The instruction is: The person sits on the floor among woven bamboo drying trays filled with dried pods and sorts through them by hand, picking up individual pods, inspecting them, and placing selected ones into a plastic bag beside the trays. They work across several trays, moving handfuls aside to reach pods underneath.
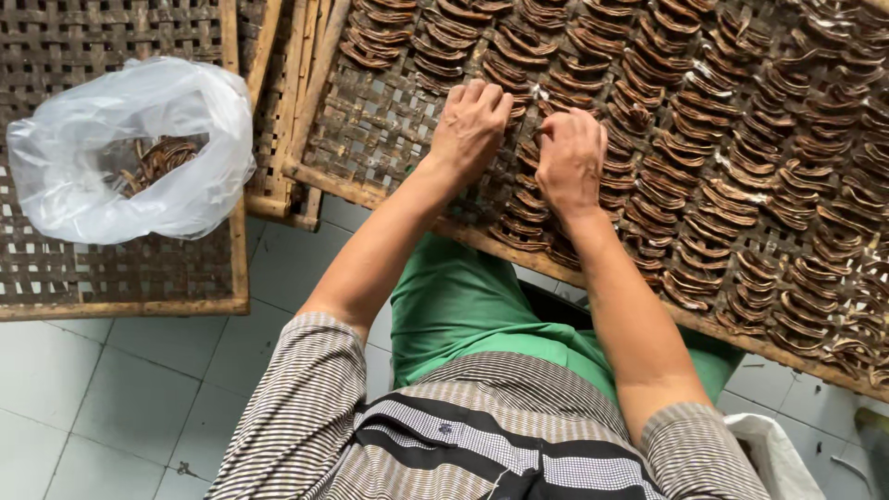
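Both hands knuckles-up on the woven tray (370, 139): left hand (470, 125) and right hand (569, 159) curled, pinching curved brown strips (528, 199) directly under fingertips, remaining rows running right of right hand.

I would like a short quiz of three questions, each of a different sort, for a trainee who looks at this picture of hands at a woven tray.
1. True or false: both the left hand and the right hand rest on the curved brown dried strips laid in rows on the woven bamboo tray.
2. What holds the loose strips on the second woven tray? A) a metal bowl B) a clear plastic bag C) a paper box
3. Fill in: the floor below is of pale ______.

Key: 1 true; 2 B; 3 tiles.
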